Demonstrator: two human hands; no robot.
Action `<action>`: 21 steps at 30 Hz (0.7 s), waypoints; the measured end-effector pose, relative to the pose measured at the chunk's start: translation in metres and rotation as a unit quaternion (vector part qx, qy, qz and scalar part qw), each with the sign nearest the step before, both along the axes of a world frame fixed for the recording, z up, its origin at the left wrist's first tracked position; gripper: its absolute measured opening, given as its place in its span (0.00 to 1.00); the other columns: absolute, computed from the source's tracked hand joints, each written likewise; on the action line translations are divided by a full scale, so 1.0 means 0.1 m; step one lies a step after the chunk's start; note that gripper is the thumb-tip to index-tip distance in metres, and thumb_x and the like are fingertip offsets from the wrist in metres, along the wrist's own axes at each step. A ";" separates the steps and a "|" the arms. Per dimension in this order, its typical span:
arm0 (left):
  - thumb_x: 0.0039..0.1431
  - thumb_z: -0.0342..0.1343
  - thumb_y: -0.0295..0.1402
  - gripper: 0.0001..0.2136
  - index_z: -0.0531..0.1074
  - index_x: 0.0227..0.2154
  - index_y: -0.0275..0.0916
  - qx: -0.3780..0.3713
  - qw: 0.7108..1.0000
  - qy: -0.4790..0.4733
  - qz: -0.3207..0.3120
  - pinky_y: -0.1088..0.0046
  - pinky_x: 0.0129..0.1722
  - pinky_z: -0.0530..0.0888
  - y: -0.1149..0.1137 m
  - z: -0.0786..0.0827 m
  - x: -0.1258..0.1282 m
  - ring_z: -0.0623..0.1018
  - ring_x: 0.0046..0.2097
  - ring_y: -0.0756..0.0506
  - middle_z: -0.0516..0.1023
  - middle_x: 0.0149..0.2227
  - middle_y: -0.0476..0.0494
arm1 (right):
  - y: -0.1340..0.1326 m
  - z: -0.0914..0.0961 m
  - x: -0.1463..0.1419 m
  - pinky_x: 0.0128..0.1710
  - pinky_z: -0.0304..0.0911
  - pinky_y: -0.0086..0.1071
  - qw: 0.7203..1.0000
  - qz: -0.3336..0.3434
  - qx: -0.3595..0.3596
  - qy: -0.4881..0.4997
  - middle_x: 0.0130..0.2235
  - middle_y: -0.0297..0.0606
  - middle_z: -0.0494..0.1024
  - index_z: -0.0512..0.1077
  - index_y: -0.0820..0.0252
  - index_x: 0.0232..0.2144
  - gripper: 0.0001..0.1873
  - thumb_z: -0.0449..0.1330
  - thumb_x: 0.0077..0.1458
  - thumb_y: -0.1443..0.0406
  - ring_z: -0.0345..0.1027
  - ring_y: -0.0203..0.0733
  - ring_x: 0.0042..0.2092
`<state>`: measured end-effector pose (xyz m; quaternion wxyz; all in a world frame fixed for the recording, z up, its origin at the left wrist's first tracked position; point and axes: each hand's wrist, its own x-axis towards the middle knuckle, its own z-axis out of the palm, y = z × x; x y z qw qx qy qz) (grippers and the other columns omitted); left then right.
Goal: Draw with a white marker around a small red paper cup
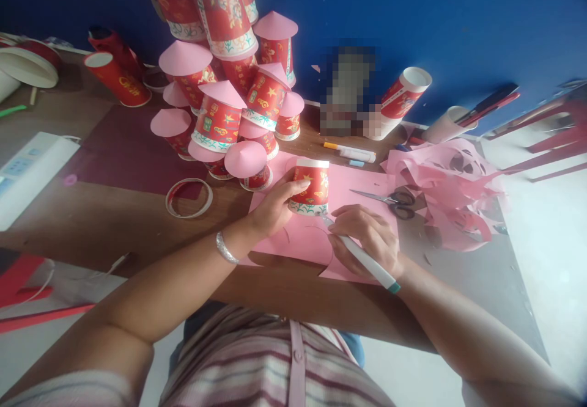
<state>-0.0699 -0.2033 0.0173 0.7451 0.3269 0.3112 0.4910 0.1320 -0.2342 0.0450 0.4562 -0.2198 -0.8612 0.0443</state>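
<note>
Red cup (313,186) between clamped fingers of left hand (274,206), marker (365,263) likewise in right hand (368,231).

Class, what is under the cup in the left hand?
Pink paper shows around the cup; the left hand grips its side. What lies directly beneath is covered by the cup itself.

Wears a ribbed-looking top (220,364), striped crosswise in cream, dusty pink, mauve and maroon, seen below the near edge of the table (298,285). Closes in front with a plain mauve-pink placket (297,382), set with a round button (298,354) of like colour. Has a short, pale left sleeve (77,388) with soft stripes, and a whitish, blurred right sleeve (481,392). Carries a silver bangle (226,249), textured, at the left wrist. Shows some blue cloth (354,347) beside the top.
</note>
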 end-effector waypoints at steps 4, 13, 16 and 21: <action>0.59 0.65 0.44 0.18 0.75 0.47 0.40 0.001 1.000 -0.001 0.001 0.57 0.54 0.75 -0.01 0.01 0.00 0.81 0.51 0.36 0.82 0.43 0.42 | 0.00 0.00 0.00 0.34 0.80 0.37 1.000 0.006 -0.001 -0.003 0.32 0.35 0.80 0.71 0.58 0.45 0.11 0.63 0.62 0.73 0.79 0.42 0.33; 0.59 0.65 0.42 0.17 0.76 0.47 0.40 0.006 1.000 -0.006 -0.001 0.57 0.54 0.75 0.00 0.00 0.00 0.82 0.51 0.36 0.83 0.44 0.42 | 0.00 0.00 -0.01 0.34 0.80 0.36 1.000 0.010 -0.004 -0.005 0.32 0.35 0.80 0.71 0.58 0.45 0.12 0.63 0.62 0.74 0.78 0.42 0.33; 0.60 0.64 0.43 0.17 0.76 0.48 0.39 0.006 1.000 -0.005 -0.003 0.57 0.54 0.75 0.00 -0.01 0.00 0.82 0.52 0.36 0.83 0.44 0.41 | 0.00 0.00 -0.02 0.35 0.80 0.36 1.000 0.012 -0.006 -0.002 0.32 0.35 0.79 0.71 0.58 0.45 0.11 0.63 0.62 0.74 0.78 0.42 0.33; 0.60 0.65 0.43 0.18 0.76 0.49 0.39 0.005 1.000 -0.003 -0.010 0.56 0.54 0.76 -0.01 0.01 0.00 0.82 0.51 0.36 0.83 0.44 0.41 | 0.00 0.01 -0.03 0.34 0.81 0.36 1.000 0.009 -0.007 -0.002 0.32 0.35 0.80 0.71 0.57 0.45 0.11 0.63 0.63 0.74 0.78 0.41 0.33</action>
